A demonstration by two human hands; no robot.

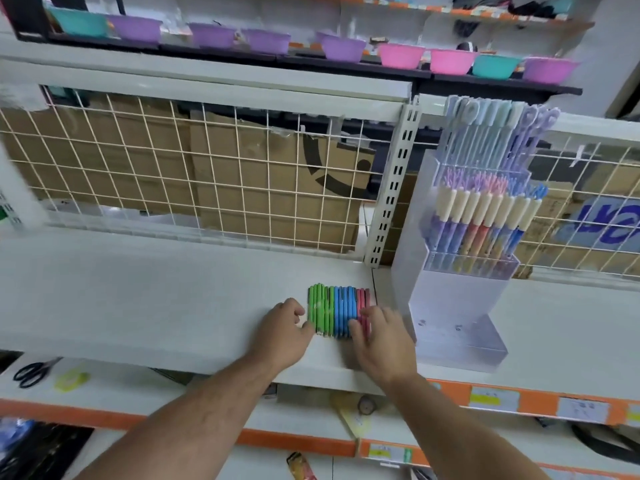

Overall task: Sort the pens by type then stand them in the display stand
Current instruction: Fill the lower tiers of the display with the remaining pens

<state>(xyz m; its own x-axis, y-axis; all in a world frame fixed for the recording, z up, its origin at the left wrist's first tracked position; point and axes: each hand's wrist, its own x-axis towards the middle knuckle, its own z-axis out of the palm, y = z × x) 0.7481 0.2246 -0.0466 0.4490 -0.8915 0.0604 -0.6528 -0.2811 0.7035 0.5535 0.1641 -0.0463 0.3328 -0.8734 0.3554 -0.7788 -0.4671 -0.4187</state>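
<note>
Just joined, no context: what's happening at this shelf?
A person has both hands on a flat row of green, blue and pink plastic pens on the white shelf, grouped by colour. The left hand braces the green end; the right hand lays its fingers on the pink end. The clear acrylic display stand beside them holds pastel pens in its upper tiers; its bottom tier looks empty.

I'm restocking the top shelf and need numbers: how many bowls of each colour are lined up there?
Purple bowls: 5
Pink bowls: 2
Teal bowls: 2
Total: 9
</note>
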